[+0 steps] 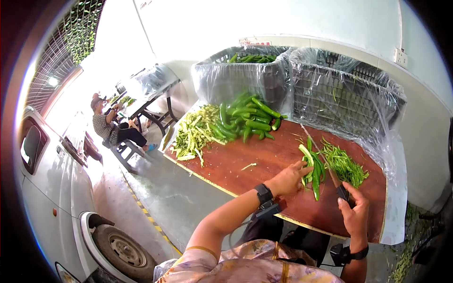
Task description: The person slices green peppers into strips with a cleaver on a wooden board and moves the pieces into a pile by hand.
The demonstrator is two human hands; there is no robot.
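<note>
My left hand (293, 178) rests on the red-brown board (255, 181), its fingers apart and touching a few split green peppers (316, 170). In my right hand (355, 207) is the dark handle of a knife (336, 180), whose long blade points up and away beside the split peppers. Thin green shreds (343, 162) lie in a heap to the right of the blade. Whole green peppers (252, 118) are piled at the board's back left, next to a heap of pale pepper cores (196, 132).
Two plastic-lined crates, one with peppers (236, 78) and another (339, 94) to its right, stand behind the board. A seated person (107, 120) is at a table at the far left. A white vehicle (61, 193) stands nearer.
</note>
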